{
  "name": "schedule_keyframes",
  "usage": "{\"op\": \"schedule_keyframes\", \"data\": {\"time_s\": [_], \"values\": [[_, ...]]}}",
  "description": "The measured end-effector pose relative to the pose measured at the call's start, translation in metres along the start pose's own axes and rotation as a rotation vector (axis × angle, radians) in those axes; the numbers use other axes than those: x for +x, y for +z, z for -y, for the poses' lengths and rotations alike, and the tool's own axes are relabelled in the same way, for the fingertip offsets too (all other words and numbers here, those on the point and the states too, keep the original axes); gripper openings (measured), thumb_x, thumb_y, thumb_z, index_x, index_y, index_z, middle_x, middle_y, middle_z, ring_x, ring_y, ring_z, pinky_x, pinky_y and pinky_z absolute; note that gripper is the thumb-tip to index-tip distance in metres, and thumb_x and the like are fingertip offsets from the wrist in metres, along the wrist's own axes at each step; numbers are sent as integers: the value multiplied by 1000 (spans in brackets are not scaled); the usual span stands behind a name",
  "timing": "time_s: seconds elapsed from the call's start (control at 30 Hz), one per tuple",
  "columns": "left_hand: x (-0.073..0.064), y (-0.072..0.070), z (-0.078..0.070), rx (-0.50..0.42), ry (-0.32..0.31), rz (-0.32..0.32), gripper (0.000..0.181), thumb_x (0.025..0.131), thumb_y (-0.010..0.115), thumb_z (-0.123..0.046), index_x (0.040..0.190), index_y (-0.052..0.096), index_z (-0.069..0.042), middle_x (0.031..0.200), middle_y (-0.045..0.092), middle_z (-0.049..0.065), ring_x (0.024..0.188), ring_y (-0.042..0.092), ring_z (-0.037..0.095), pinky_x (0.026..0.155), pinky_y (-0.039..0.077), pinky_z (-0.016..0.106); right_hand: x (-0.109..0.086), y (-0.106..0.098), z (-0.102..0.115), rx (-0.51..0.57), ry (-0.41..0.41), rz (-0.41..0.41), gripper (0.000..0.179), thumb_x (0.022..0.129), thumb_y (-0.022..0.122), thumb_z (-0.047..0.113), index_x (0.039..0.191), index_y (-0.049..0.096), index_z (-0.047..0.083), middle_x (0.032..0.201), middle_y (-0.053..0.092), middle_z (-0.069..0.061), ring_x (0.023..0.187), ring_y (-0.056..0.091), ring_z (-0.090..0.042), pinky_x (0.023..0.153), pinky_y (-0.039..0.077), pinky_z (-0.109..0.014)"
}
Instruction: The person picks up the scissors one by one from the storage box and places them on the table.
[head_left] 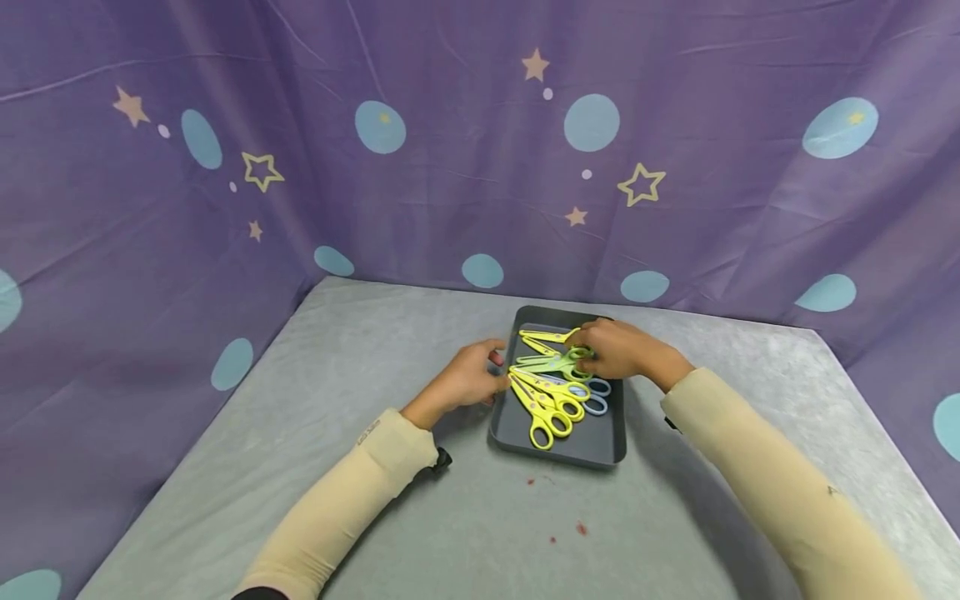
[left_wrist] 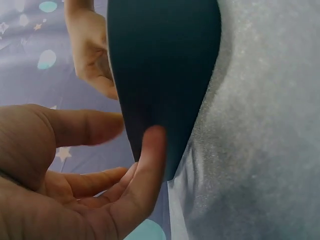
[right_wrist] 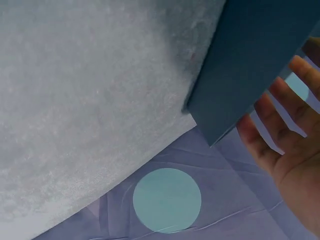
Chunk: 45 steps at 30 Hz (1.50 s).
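Note:
A dark grey tray [head_left: 510, 433] holds several children's scissors. Yellow scissors [head_left: 551, 426] fan out toward its near side, light green scissors [head_left: 545, 363] lie in the middle, and blue-handled scissors [head_left: 597, 405] are partly covered on the right. My right hand [head_left: 615, 348] reaches over the tray's far right rim, fingertips right at the green and upper yellow handles. In the right wrist view its fingers [right_wrist: 267, 117] are spread beyond the tray wall. My left hand [head_left: 468, 375] is at the tray's left side, one fingertip against the outer wall [left_wrist: 165, 60], thumb beside the rim.
The tray stands on a table with a light grey cloth [head_left: 375, 350]. Small red marks [head_left: 581, 528] show on the cloth in front of the tray. A purple curtain [head_left: 465, 150] with stars and pale blue spots hangs behind and at the sides.

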<state>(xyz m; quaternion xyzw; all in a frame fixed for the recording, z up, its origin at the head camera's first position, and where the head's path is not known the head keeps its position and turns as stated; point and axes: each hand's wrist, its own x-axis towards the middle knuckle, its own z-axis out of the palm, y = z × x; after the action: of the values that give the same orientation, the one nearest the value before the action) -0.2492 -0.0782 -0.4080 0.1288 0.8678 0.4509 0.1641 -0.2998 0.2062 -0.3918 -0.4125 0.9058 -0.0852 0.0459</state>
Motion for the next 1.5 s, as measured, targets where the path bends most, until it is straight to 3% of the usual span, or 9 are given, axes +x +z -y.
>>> {"op": "schedule_keyframes", "data": {"time_s": [0.2, 0.7, 0.87, 1.1, 1.33, 1.5], "values": [[3, 4, 1, -15, 0, 0, 66, 92, 70, 5, 153, 45, 0, 131, 57, 18, 72, 69, 22, 62, 63, 35, 5, 0, 2, -70, 32, 79, 35, 93, 77, 18, 127, 73, 11, 124, 68, -9, 108, 63, -30, 96, 52, -51], [2, 5, 2, -24, -3, 2, 64, 92, 69, 5, 152, 47, -1, 134, 56, 18, 74, 68, 23, 64, 63, 37, 15, -2, 11, -47, 65, 133, 35, 87, 77, 5, 122, 73, 6, 111, 65, -11, 91, 61, -20, 78, 56, -36], [1, 5, 1, 0, 7, 8, 64, 93, 67, 5, 153, 45, 0, 137, 55, 19, 67, 65, 20, 65, 63, 40, 12, -4, 10, -89, 59, 68, 34, 84, 81, 7, 117, 75, 4, 104, 65, -11, 86, 60, -21, 76, 55, -38], [0, 4, 1, 49, 13, 9, 64, 94, 66, 4, 154, 44, -1, 139, 55, 19, 64, 64, 20, 56, 57, 33, 5, -8, 4, -121, 113, -62, 35, 82, 80, 3, 116, 74, -1, 107, 67, -17, 95, 61, -33, 86, 52, -49], [0, 4, 1, 62, 21, 11, 64, 95, 65, 3, 154, 44, -1, 140, 55, 19, 61, 64, 19, 52, 54, 31, -4, -12, -1, -128, 302, -125, 38, 86, 80, 9, 121, 71, -3, 108, 64, -21, 98, 56, -39, 86, 50, -51], [0, 4, 1, 56, 23, 10, 64, 94, 65, 4, 154, 44, 0, 139, 55, 20, 61, 64, 19, 53, 55, 31, -15, -15, -5, -104, 439, -223, 37, 86, 79, 11, 119, 69, -4, 107, 60, -26, 97, 53, -46, 83, 50, -56]]}}
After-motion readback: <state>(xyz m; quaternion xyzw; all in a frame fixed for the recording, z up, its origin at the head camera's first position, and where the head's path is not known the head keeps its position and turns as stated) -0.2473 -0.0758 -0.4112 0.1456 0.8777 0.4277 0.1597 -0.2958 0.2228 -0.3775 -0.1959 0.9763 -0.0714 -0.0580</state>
